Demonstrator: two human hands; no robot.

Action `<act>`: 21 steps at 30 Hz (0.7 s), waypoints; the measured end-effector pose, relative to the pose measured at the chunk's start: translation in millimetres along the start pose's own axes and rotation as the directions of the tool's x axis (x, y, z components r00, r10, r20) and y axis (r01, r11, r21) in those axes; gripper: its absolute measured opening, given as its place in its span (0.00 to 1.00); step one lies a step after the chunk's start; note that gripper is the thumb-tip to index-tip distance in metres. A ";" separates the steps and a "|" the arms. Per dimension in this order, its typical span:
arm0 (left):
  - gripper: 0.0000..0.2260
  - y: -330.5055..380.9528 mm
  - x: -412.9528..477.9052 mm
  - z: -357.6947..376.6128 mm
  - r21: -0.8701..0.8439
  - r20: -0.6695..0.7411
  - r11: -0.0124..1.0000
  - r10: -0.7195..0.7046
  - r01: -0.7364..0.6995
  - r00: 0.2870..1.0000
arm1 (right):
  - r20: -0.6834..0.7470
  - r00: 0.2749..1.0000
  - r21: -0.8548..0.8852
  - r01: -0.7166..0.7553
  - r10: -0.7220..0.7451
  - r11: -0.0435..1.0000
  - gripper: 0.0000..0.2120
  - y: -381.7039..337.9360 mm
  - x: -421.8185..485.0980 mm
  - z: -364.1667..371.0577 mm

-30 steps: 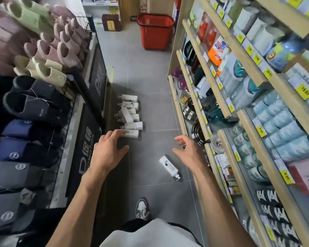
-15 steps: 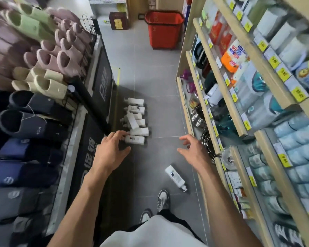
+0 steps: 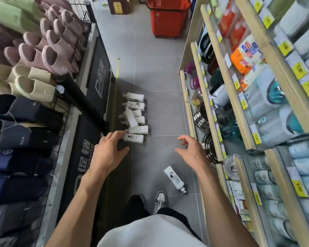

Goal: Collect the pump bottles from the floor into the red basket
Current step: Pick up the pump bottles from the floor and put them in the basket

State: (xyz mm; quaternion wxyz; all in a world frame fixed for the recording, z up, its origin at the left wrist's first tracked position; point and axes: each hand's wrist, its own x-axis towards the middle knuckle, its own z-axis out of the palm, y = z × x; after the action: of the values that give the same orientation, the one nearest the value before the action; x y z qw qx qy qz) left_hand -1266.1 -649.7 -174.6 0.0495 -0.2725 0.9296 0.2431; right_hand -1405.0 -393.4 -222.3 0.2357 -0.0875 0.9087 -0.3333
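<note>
A heap of white plastic pump bottles (image 3: 136,114) lies on its sides just beyond the left hand (image 3: 108,152), the nearest by its fingertips. A lone white labelled pump bottle (image 3: 174,179) lies flat below the right hand (image 3: 191,154). The red plastic basket (image 3: 168,20) stands upright well beyond both hands.

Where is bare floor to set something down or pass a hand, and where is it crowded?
Bare tile runs from the bottle pile up to the red basket, and between the pile and the right shelving. Another patch lies between the pile and the lone bottle. Crowded: the pile beside the left display base, bottles overlapping.
</note>
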 end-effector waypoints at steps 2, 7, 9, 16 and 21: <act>0.25 -6.4 11.7 3.4 -0.007 0.009 1.000 0.003 -0.003 1.000 | 0.013 1.000 -0.007 -0.003 0.003 1.000 0.18 -4.2 10.5 5.4; 0.24 -34.6 51.4 16.6 -0.021 0.059 1.000 -0.008 0.010 0.998 | 0.035 0.997 0.005 -0.074 0.074 0.997 0.18 -10.0 42.3 24.7; 0.23 -46.7 72.0 22.1 -0.027 0.073 1.000 -0.006 0.008 0.997 | 0.017 0.992 0.006 -0.126 0.126 0.992 0.18 -10.5 57.7 25.9; 0.24 -88.5 153.0 33.9 0.016 0.129 1.000 -0.015 0.013 0.992 | -0.001 0.961 -0.012 -0.276 0.276 0.961 0.20 -7.7 108.1 30.1; 0.25 -102.9 199.9 52.7 0.071 0.235 0.997 -0.021 0.004 0.972 | -0.020 0.931 -0.006 -0.364 0.364 0.931 0.20 0.8 130.9 42.7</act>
State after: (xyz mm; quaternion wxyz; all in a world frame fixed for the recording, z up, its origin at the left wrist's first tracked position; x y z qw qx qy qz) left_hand -1382.9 -796.4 -309.4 0.1704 -0.2457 0.9234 0.2404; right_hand -1498.6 -458.3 -299.7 0.2844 0.0845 0.9129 -0.2802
